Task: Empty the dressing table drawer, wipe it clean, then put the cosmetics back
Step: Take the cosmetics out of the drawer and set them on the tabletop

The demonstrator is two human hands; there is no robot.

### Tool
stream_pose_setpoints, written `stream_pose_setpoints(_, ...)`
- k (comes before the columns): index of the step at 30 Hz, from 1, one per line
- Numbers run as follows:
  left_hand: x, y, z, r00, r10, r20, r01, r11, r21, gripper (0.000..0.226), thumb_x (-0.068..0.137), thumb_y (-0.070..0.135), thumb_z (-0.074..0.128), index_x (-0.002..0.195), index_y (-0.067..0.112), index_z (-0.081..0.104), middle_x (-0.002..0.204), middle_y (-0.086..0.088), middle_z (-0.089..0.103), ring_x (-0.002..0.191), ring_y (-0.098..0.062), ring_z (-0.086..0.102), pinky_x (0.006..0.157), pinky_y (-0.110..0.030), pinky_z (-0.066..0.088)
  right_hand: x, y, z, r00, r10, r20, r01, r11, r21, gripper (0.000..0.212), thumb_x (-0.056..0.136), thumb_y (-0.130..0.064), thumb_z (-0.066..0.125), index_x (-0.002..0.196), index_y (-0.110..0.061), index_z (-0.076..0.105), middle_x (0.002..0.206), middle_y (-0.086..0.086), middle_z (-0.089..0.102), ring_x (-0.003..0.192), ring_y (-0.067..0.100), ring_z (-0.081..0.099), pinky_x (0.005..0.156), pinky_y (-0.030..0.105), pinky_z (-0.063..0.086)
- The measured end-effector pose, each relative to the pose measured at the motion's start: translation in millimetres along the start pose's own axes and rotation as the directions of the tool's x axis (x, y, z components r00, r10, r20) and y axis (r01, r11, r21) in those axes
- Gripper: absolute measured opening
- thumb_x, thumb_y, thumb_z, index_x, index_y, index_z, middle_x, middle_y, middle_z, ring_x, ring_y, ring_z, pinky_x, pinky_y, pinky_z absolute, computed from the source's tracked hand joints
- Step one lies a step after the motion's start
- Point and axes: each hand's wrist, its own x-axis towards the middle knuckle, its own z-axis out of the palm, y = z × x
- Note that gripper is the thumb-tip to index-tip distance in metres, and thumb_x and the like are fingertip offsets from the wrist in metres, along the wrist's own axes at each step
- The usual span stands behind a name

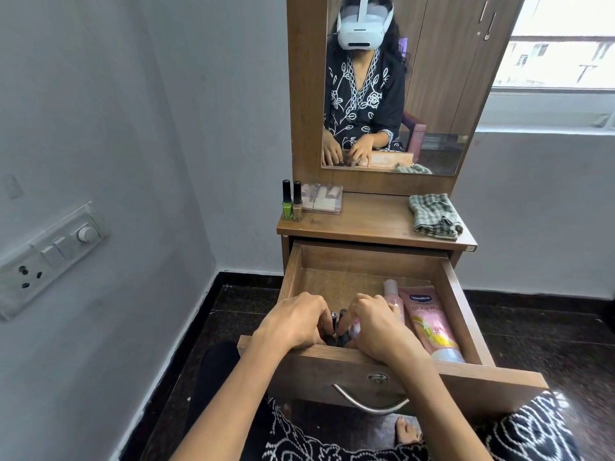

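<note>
The wooden drawer (461,294) of the dressing table is pulled out. Inside on the right lie a pink Vaseline tube (427,322) and a pink bottle (392,294). Both hands reach into the drawer's front left part. My left hand (293,322) and my right hand (379,327) curl around a cluster of small dark bottles (335,322) between them; how firmly each hand holds them is partly hidden. On the table top (362,221) stand two nail polish bottles (292,202), a clear cosmetics box (322,198) and a checked cloth (434,216).
A mirror (399,81) rises behind the table top. A grey wall with a switch panel (50,254) is on the left, close to the table. Dark floor lies around the table. My knees and one foot (407,430) sit below the drawer front and its metal handle (367,402).
</note>
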Motion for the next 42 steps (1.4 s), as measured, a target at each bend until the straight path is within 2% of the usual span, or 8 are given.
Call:
stream_pose_setpoints(8,0,-2,0,1.0,0.005,-0.015,-0.005,1.0,0.004,0.025,0.073,0.025,0.075,0.098,0.027,0.072,0.101,0.009,0.07,0.092,-0.011,0.065,0.076,-0.026,0.048,-3,-3,-3,0.999,-0.006,-0.032,0.004,0.998,-0.062,0.025,0.079,-0.011,0.065,0.092,-0.032,0.072,0.108,-0.008,0.053,0.106,0.019,0.042,0.093,0.043,0.028)
stream_pose_setpoints(14,0,-1,-1,1.0,0.005,-0.006,-0.005,1.0,-0.007,0.025,0.073,0.026,0.075,0.098,0.027,0.072,0.101,0.01,0.07,0.092,-0.011,0.065,0.077,-0.027,0.049,-2,-5,-4,1.0,-0.015,-0.016,0.013,0.994,-0.111,0.027,0.079,-0.011,0.067,0.095,-0.032,0.071,0.108,-0.007,0.052,0.109,0.019,0.041,0.099,0.049,0.026)
stream_pose_setpoints(22,-2,-1,-4,1.0,0.007,-0.01,-0.007,1.0,-0.005,0.027,0.071,0.03,0.076,0.097,0.028,0.072,0.099,0.009,0.071,0.089,-0.011,0.065,0.072,-0.024,0.046,-1,-5,-2,0.995,-0.09,-0.03,0.084,0.981,-0.176,0.026,0.082,-0.012,0.066,0.097,-0.031,0.071,0.109,-0.007,0.051,0.11,0.018,0.039,0.098,0.046,0.022)
stream_pose_setpoints(30,-7,1,-12,0.999,0.034,-0.019,-0.033,0.999,0.011,0.028,0.069,0.035,0.077,0.095,0.028,0.072,0.095,0.009,0.071,0.086,-0.01,0.064,0.073,-0.024,0.045,-5,-8,-9,0.99,-0.14,0.002,0.137,0.968,-0.209,0.028,0.078,-0.027,0.072,0.105,-0.033,0.067,0.111,-0.008,0.051,0.109,0.017,0.037,0.094,0.041,0.017)
stream_pose_setpoints(33,-12,3,-20,0.997,0.044,-0.06,-0.042,0.998,0.036,0.029,0.067,0.036,0.078,0.094,0.027,0.073,0.093,0.011,0.07,0.087,-0.011,0.062,0.085,-0.028,0.043,-6,-11,-16,0.988,-0.154,-0.009,0.149,0.969,-0.198,0.032,0.078,-0.029,0.072,0.109,-0.033,0.066,0.109,-0.01,0.054,0.107,0.015,0.038,0.085,0.037,0.012)
stream_pose_setpoints(36,-18,7,-34,0.996,0.039,-0.08,-0.037,0.999,0.019,0.027,0.063,0.035,0.079,0.088,0.028,0.074,0.081,0.014,0.069,0.076,-0.007,0.06,0.074,-0.026,0.048,-9,-15,-27,0.981,-0.189,-0.049,0.179,0.97,-0.167,0.027,0.078,-0.029,0.07,0.104,-0.035,0.064,0.097,-0.014,0.057,0.103,0.011,0.043,0.075,0.032,0.008)
stream_pose_setpoints(38,-22,10,-45,0.994,0.05,-0.102,-0.047,0.998,0.031,0.026,0.061,0.037,0.08,0.086,0.029,0.073,0.08,0.015,0.068,0.074,-0.006,0.059,0.065,-0.022,0.044,-11,-18,-37,0.974,-0.214,-0.073,0.202,0.97,-0.138,0.025,0.078,-0.029,0.07,0.1,-0.036,0.063,0.093,-0.016,0.059,0.101,0.008,0.045,0.075,0.03,0.008)
stream_pose_setpoints(42,-32,15,-73,0.981,0.09,-0.17,-0.089,0.996,0.016,0.027,0.066,0.037,0.079,0.091,0.028,0.073,0.086,0.017,0.066,0.082,-0.006,0.059,0.069,-0.022,0.041,-10,-28,-65,0.954,-0.265,-0.142,0.26,0.964,-0.057,0.022,0.078,-0.024,0.069,0.097,-0.035,0.064,0.091,-0.015,0.058,0.097,0.003,0.049,0.082,0.029,0.016)
